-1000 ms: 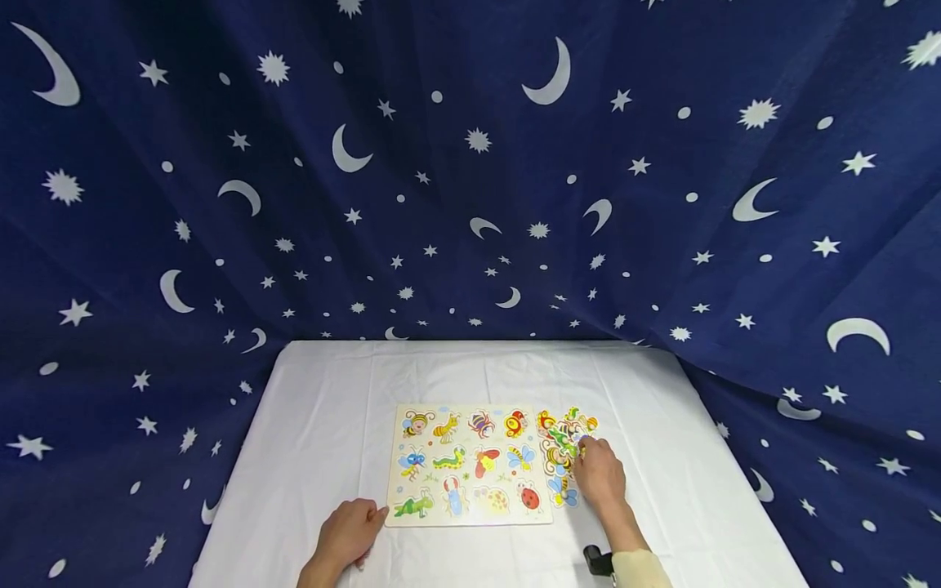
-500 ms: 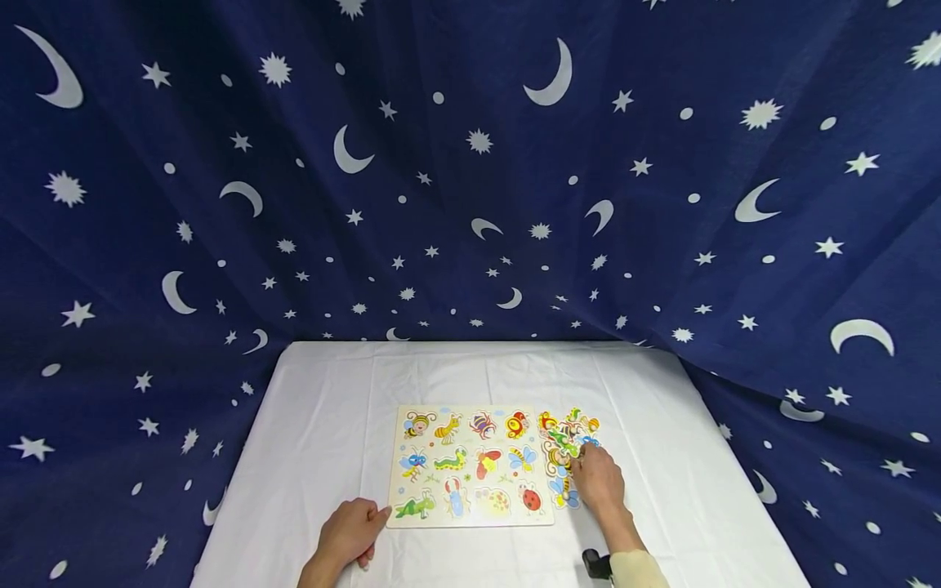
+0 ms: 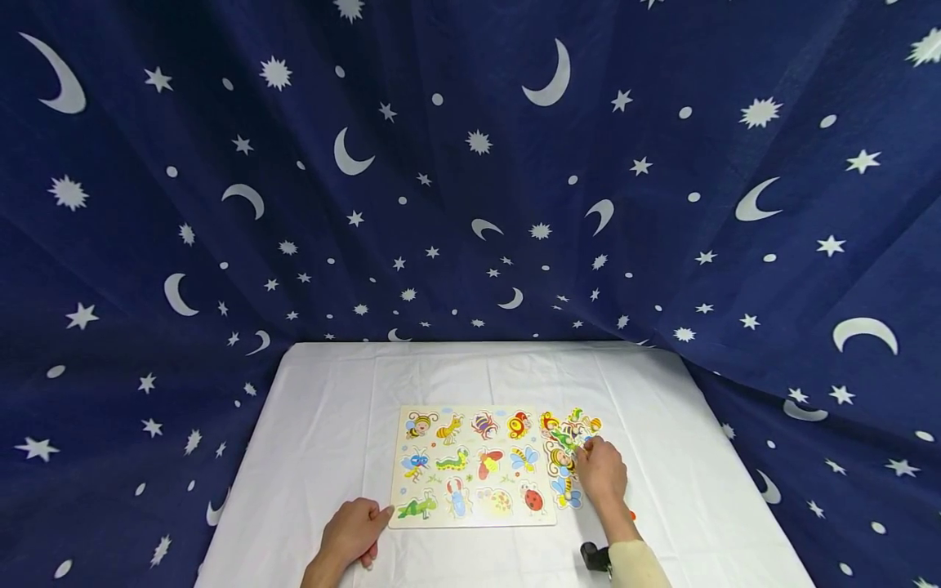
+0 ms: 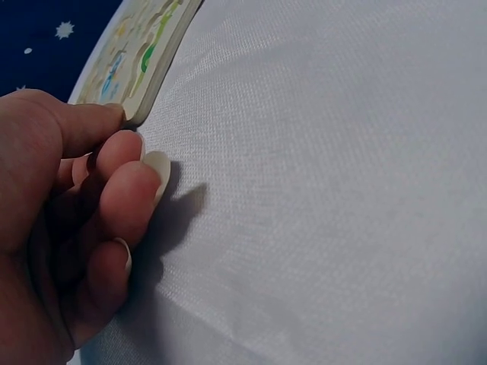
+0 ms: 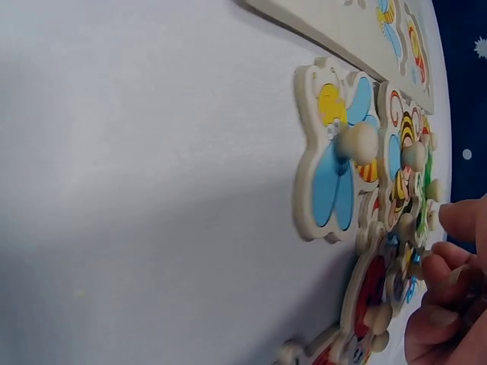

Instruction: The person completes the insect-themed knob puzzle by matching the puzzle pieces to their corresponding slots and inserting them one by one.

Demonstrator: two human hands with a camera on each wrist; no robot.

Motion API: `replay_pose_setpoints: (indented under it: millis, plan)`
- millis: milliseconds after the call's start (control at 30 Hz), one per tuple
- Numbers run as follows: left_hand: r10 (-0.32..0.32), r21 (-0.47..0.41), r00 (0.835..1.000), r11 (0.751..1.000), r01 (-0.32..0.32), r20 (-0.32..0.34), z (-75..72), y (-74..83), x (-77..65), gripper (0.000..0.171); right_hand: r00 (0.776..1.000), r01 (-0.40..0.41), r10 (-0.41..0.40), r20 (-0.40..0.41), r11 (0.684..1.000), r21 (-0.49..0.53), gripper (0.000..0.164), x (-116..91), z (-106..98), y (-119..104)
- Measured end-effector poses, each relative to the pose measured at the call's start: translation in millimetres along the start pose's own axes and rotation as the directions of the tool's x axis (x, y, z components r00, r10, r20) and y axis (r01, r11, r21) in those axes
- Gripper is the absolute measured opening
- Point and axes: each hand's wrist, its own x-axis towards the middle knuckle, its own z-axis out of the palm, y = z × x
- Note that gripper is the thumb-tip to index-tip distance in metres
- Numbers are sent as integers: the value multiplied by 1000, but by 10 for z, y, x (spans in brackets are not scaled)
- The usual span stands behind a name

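Observation:
A pale wooden insect puzzle board [image 3: 507, 520] lies flat on the white cloth. My left hand [image 3: 353, 531] rests at its near left corner; the thumb [image 4: 95, 125] touches the corner while the other fingers curl loosely beside it. Right of the board lies a heap of knobbed insect pieces. My right hand [image 3: 603, 474] is over this heap, fingertips right at the wooden knobs near a green grasshopper piece [image 3: 562, 441]. I cannot tell whether it grips a knob. Closest to me lies a blue-winged insect piece [image 5: 323, 190], with a striped bee piece [image 5: 399, 163] beyond it.
A ladybug-like red piece [image 5: 369, 293] lies at the heap's right side in the right wrist view. The table [image 3: 412, 371] has a white cloth, and a dark blue curtain [image 3: 470, 163] with moons and stars surrounds it. A black device [image 3: 594, 557] sits by the right wrist.
My right hand has shifted slightly over the heap. A small red patch now shows just right of the forearm. My left hand stays at the board's corner.

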Motion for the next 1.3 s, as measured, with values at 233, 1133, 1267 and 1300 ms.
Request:
replay_pose_setpoints:
  millis: [233, 1133, 1267, 1300]
  plan:
    - [-9, 12, 1000, 1000, 9, 2, 7, -24, -15, 43, 994, 94, -91, 59, 995, -39, 22, 82, 97, -92]
    - [-9, 30, 1000, 999, 9, -5, 48, -18, 40, 43, 946, 319, -320, -49, 947, -28, 13, -9, 90, -338]
    - [-18, 38, 1000, 999, 18, -1, 38, -3, 23, 43, 910, 412, -413, -42, 910, -37, 16, -99, 116, -419]
    - [-18, 40, 1000, 999, 18, -1, 35, 4, 19, 42, 900, 433, -435, -39, 900, -37, 16, -126, 122, -449]
